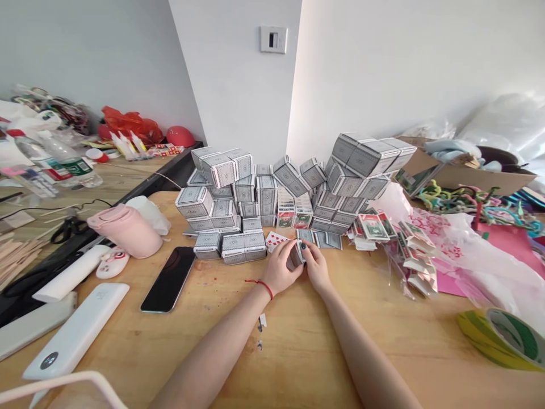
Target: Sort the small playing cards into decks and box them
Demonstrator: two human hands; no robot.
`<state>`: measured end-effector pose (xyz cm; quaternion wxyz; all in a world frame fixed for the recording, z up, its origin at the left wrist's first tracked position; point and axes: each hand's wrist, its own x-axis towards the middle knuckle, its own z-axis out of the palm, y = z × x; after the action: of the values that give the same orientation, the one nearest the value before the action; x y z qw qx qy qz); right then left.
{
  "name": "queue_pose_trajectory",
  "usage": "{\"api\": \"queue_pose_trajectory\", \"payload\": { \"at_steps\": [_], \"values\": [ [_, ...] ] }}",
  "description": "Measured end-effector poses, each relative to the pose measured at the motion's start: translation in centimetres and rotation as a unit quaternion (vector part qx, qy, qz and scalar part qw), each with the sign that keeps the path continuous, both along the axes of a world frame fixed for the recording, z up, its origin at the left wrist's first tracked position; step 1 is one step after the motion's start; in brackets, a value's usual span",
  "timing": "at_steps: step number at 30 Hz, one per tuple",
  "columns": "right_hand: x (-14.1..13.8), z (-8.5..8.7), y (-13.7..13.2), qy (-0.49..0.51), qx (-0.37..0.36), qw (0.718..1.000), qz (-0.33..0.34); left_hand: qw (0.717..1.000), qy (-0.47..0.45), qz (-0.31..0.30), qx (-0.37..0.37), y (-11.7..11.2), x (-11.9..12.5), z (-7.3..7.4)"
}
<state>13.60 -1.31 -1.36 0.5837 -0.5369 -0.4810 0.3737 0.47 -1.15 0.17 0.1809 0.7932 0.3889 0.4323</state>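
Both hands meet at the middle of the wooden table [298, 346], just in front of a heap of grey patterned card boxes [264, 193]. My left hand [279, 267], with a red string at the wrist, and my right hand [314, 262] are closed together around a small deck of cards [297, 255]. Loose playing cards [273, 239] lie face up right behind my fingers. Flattened card cartons [374, 227] lie to the right of the heap.
A black phone [169, 278], a white power bank [76, 332], a pink bottle on its side [128, 228] and scissors [68, 227] lie at the left. Pink plastic bags [460, 250], a cardboard box [464, 170] and rolls of tape [506, 338] fill the right.
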Motion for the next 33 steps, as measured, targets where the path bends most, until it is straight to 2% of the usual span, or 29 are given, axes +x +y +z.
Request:
{"api": "queue_pose_trajectory", "payload": {
  "at_steps": [7,21,33],
  "values": [
    [-0.1,0.2,-0.2,0.013,-0.022,0.999,0.018,1.0,0.005,0.014,0.003,0.1,0.0,-0.4],
    [-0.2,0.1,-0.1,-0.044,0.002,0.999,0.021,1.0,0.001,0.011,0.008,0.1,0.1,-0.2],
    [-0.6,1.7,-1.1,0.11,-0.026,0.985,0.131,1.0,0.012,-0.014,0.023,0.1,-0.1,-0.3]
  ]
}}
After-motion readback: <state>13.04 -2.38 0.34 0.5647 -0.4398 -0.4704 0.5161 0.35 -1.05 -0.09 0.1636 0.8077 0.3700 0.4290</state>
